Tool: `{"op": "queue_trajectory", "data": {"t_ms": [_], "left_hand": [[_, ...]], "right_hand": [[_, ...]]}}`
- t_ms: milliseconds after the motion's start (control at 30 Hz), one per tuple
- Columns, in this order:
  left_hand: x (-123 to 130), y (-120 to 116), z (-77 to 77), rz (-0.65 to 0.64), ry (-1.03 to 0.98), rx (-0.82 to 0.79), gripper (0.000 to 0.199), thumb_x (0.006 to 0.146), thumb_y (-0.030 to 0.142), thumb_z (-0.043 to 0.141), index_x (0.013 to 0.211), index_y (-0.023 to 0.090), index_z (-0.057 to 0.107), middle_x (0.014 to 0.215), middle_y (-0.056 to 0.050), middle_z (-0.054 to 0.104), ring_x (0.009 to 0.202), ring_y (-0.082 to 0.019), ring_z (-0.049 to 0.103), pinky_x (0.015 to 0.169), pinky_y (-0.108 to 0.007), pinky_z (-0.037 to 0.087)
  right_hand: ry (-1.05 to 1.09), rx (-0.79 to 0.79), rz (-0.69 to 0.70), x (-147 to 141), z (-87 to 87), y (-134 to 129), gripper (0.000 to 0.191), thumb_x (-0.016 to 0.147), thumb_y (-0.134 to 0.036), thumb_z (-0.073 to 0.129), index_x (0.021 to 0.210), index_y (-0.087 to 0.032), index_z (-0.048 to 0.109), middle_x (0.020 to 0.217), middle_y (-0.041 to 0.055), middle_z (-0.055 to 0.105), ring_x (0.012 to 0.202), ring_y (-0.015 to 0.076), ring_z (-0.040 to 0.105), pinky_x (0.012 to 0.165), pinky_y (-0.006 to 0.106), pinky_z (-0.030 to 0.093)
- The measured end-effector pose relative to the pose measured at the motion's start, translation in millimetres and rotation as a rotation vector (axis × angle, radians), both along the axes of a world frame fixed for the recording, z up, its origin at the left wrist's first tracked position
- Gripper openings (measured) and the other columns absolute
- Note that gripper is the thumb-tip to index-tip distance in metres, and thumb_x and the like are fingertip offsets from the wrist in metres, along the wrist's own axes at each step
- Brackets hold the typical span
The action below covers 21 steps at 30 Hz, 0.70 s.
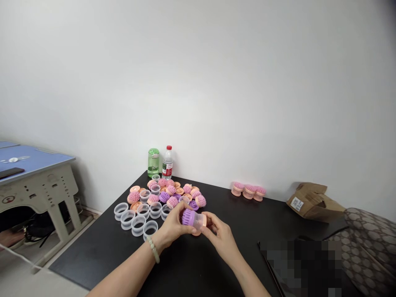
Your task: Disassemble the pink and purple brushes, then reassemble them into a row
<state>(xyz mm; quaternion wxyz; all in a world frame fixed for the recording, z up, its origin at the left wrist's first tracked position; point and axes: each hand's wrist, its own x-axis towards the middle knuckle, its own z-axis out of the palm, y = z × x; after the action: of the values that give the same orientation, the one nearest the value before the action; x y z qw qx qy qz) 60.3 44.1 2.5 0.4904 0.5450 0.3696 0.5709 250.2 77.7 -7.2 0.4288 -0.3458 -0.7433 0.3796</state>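
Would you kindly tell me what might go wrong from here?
The purple-bristled piece, held between the left hand and right hand, could slip if either grip loosens. The bracelet on the left wrist is close to a clear ring, and might nudge it. The green bottle stands beside the red-capped bottle, so one, if knocked, might topple the other.

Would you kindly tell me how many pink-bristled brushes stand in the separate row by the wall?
3: the left brush, the middle brush and the right brush, side by side at the black table's back edge; none appears hidden.
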Motion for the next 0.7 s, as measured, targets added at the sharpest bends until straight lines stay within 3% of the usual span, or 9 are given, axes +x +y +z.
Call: {"op": "queue_trajectory", "data": {"t_ms": [267, 433, 500, 567, 700], "left_hand": [[0, -1, 2.7, 0.01, 0.062, 0.01, 0.06, 0.051, 0.029, 0.092, 0.095, 0.019, 0.053, 0.085, 0.002, 0.056, 0.075, -0.014, 0.05, 0.065, -0.024, 0.037], [0, -1, 4.4, 0.11, 0.242, 0.067, 0.056, 0.054, 0.032, 0.091, 0.094, 0.02, 0.054, 0.084, 0.002, 0.056, 0.075, -0.016, 0.05, 0.067, -0.026, 0.038], [0, 0, 3.5, 0.188, 0.38, 0.118, 0.052, 0.057, 0.033, 0.09, 0.094, 0.02, 0.055, 0.088, 0.001, 0.058, 0.081, -0.019, 0.053, 0.072, -0.029, 0.04], [0, 0, 1.6, 0.255, 0.5, 0.155, 0.049, 0.059, 0.033, 0.088, 0.094, 0.02, 0.056, 0.093, -0.001, 0.06, 0.086, -0.023, 0.055, 0.077, -0.032, 0.041], [0, 3, -3.3, 0.243, 0.595, 0.213, 0.05, 0.062, 0.035, 0.087, 0.1, 0.021, 0.057, 0.101, -0.005, 0.064, 0.095, -0.028, 0.059, 0.085, -0.039, 0.044]], "right_hand": [[0.098, -0.161, 0.109, -1, 5.1, -3, 0.039, 0.083, -0.049, 0.065, 0.108, -0.019, 0.064, 0.096, 0.0066, 0.074, 0.089, 0.0247, 0.071, 0.079, 0.035, 0.058], [0.147, -0.208, 0.117, -4, -5.1, 1, 0.038, 0.087, -0.044, 0.06, 0.116, -0.019, 0.06, 0.105, 0.0094, 0.072, 0.096, 0.0262, 0.07, 0.082, 0.04, 0.059], [0.103, -0.125, 0.026, -5, -10.1, 3, 0.041, 0.086, -0.036, 0.061, 0.123, -0.019, 0.057, 0.115, 0.0123, 0.069, 0.102, 0.0279, 0.069, 0.081, 0.042, 0.06], [0.006, 0.086, -0.065, -4, -12.3, 4, 0.047, 0.081, -0.025, 0.063, 0.128, -0.021, 0.056, 0.127, 0.0138, 0.063, 0.112, 0.0298, 0.063, 0.084, 0.045, 0.058], [-0.198, 0.482, -0.041, -3, -7.0, 0, 0.051, 0.078, -0.014, 0.067, 0.127, -0.023, 0.058, 0.126, 0.0109, 0.064, 0.117, 0.03, 0.054, 0.098, 0.049, 0.05]]}}
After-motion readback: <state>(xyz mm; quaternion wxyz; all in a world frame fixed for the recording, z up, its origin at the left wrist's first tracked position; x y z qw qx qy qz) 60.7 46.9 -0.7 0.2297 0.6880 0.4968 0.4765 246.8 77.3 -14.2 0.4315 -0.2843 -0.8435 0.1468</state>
